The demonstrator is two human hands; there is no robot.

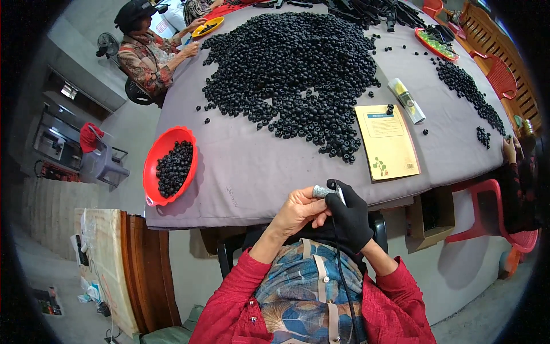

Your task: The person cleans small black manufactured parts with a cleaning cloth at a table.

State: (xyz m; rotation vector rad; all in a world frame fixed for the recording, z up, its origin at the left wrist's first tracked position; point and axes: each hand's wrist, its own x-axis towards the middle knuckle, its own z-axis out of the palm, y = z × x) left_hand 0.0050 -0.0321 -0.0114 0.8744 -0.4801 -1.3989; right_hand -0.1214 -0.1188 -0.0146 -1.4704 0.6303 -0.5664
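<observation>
"Head view, and that big table [229, 157] carries a huge heap of black beads [292, 66]!"

"Any danger there?"

"Loose ones dot its fringe; one tug on the cloth could set them rolling."

"And the yellow book [395, 146]?"

"Near the heap, with a single bead [390, 109] perched at its top edge. Tilt the book and off that goes! Red bowl [150, 163], close to the left edge: a careless elbow could tip it."

"Now the hands!"

"Gloved right hand [348, 215] closed around a slim pale tool [341, 195], at the near edge. Bare left hand [301, 211], fingers drawn narrow beside it; I can't tell whether they grip a bead."

"Biggest worry?"

"That dark cable [340, 264] could snag on the lap and jerk the tool. One slip might catch the left fingers, despite the gray wrap [322, 192]!"
</observation>
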